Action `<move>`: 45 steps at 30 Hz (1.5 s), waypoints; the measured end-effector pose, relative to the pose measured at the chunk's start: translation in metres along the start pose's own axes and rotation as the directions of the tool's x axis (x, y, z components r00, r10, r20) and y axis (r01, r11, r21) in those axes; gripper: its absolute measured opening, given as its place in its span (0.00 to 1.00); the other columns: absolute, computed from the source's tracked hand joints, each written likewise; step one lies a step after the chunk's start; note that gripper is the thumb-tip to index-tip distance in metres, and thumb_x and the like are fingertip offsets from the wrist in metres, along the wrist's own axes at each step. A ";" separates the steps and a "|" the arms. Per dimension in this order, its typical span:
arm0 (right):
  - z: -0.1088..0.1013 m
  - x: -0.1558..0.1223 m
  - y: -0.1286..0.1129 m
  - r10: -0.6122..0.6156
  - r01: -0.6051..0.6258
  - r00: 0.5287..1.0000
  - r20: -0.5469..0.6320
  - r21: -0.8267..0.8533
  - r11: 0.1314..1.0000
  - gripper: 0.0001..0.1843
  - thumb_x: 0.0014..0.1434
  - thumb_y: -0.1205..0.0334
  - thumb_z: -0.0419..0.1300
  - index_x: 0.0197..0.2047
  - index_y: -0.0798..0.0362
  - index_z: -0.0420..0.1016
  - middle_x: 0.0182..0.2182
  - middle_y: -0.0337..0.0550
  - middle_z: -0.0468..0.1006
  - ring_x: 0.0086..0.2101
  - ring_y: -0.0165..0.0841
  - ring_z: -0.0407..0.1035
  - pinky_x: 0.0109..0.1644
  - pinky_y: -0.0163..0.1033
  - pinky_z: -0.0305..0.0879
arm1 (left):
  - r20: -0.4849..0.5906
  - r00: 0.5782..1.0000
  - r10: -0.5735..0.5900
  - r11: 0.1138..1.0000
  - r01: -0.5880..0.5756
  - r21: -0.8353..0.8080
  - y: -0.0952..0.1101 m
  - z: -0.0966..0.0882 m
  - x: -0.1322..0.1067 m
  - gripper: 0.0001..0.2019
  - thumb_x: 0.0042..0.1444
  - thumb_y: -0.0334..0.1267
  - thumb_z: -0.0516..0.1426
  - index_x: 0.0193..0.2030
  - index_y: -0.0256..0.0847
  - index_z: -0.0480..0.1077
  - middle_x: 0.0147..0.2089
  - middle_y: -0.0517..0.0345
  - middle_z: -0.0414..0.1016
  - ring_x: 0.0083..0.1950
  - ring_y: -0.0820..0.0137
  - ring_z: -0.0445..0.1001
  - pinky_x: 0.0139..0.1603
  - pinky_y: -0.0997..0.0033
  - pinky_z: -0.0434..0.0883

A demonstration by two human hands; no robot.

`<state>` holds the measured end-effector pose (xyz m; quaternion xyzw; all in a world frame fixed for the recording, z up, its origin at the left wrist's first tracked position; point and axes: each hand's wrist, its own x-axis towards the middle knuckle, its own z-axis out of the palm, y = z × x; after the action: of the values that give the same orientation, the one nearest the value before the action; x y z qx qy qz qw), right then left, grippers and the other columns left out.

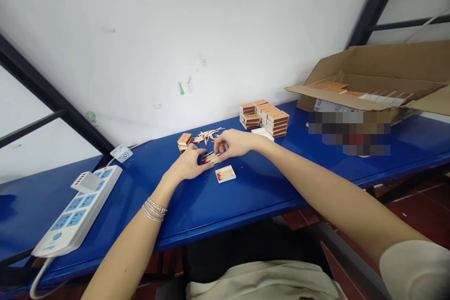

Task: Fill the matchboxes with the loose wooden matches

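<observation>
A small bunch of red-tipped matches (210, 157) lies on the blue table between my two hands. My left hand (190, 163) rests at the bunch's left side, thumb and fingers apart around the match heads. From the right, my right hand (232, 144) reaches over the bunch with its fingers curved and thumb apart, near the stick ends. Just in front of them sits a white matchbox tray (225, 174) holding several matches. Behind my hands is a loose pile of matches (206, 136), with a short stack of orange matchboxes (184, 140) to its left.
Stacked matchboxes (267, 116) stand at the back, with a white tray (263, 133) before them. An open cardboard box (372, 68) sits at the right. A power strip (80, 211) lies at the left on the blue table (211, 211), against a white wall.
</observation>
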<state>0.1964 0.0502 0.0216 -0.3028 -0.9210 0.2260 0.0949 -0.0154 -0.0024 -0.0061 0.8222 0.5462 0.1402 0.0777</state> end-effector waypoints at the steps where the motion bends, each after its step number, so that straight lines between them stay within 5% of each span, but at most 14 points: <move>1: 0.002 0.002 0.003 0.009 -0.010 0.999 -0.045 -0.033 0.999 0.26 0.45 0.49 0.68 0.45 0.56 0.79 0.37 0.45 0.80 0.34 0.32 0.71 0.36 0.34 0.62 | 0.002 1.000 0.006 1.000 -0.006 -0.002 0.000 0.001 0.000 0.30 0.51 0.57 0.60 0.53 0.36 0.74 0.41 0.48 0.68 0.43 0.60 0.69 0.47 0.61 0.67; 6: 0.015 0.010 0.012 0.034 -0.038 0.999 -0.029 -0.143 0.989 0.37 0.46 0.48 0.68 0.55 0.61 0.74 0.44 0.53 0.79 0.37 0.37 0.73 0.38 0.36 0.63 | 0.027 0.998 0.055 0.998 -0.056 0.028 0.003 0.002 0.002 0.23 0.56 0.54 0.56 0.46 0.37 0.77 0.39 0.48 0.67 0.43 0.60 0.68 0.47 0.60 0.68; 11: 0.024 0.014 0.005 0.034 -0.034 0.999 0.001 -0.103 0.994 0.23 0.51 0.56 0.66 0.48 0.58 0.78 0.33 0.47 0.81 0.34 0.35 0.73 0.39 0.35 0.62 | 0.033 0.994 0.103 0.992 -0.105 0.067 0.003 0.003 0.005 0.17 0.59 0.48 0.55 0.42 0.40 0.79 0.38 0.48 0.69 0.42 0.61 0.69 0.44 0.61 0.68; 18: 0.037 0.023 0.006 0.018 -0.025 0.995 -0.094 -0.078 0.997 0.09 0.54 0.64 0.63 0.39 0.57 0.79 0.35 0.46 0.81 0.33 0.32 0.73 0.35 0.33 0.61 | 0.011 0.995 0.099 0.992 -0.100 0.075 0.003 0.003 0.007 0.12 0.58 0.41 0.56 0.37 0.38 0.79 0.39 0.48 0.74 0.37 0.66 0.71 0.37 0.68 0.67; 29: 0.011 0.003 -0.006 -0.005 0.004 0.995 -0.100 -0.013 1.000 0.10 0.53 0.59 0.64 0.37 0.55 0.78 0.33 0.43 0.81 0.31 0.30 0.71 0.32 0.33 0.60 | -0.004 0.999 0.046 0.999 -0.046 0.029 0.028 -0.017 -0.003 0.14 0.60 0.42 0.54 0.39 0.38 0.79 0.25 0.56 0.74 0.25 0.72 0.65 0.28 0.71 0.58; 37: -0.004 -0.008 -0.014 -0.026 0.013 0.974 0.225 0.057 0.998 0.18 0.46 0.54 0.69 0.37 0.58 0.77 0.29 0.42 0.81 0.28 0.30 0.71 0.31 0.33 0.62 | 0.191 0.974 0.121 0.988 -0.100 -0.118 0.042 -0.024 -0.014 0.15 0.57 0.46 0.56 0.33 0.37 0.77 0.20 0.63 0.68 0.20 0.77 0.57 0.24 0.73 0.54; 45: -0.003 -0.010 -0.012 0.046 -0.126 0.917 0.397 0.177 0.976 0.27 0.39 0.47 0.71 0.37 0.57 0.74 0.28 0.41 0.80 0.24 0.30 0.73 0.29 0.34 0.65 | 0.177 0.967 0.181 0.979 -0.160 -0.126 0.049 -0.019 -0.015 0.12 0.56 0.45 0.58 0.35 0.39 0.77 0.27 0.60 0.75 0.23 0.76 0.63 0.27 0.74 0.59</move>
<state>0.1988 0.0366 0.0292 -0.2812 -0.8798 0.3767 -0.0706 0.0157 -0.0362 0.0238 0.8702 0.4549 0.0985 0.1617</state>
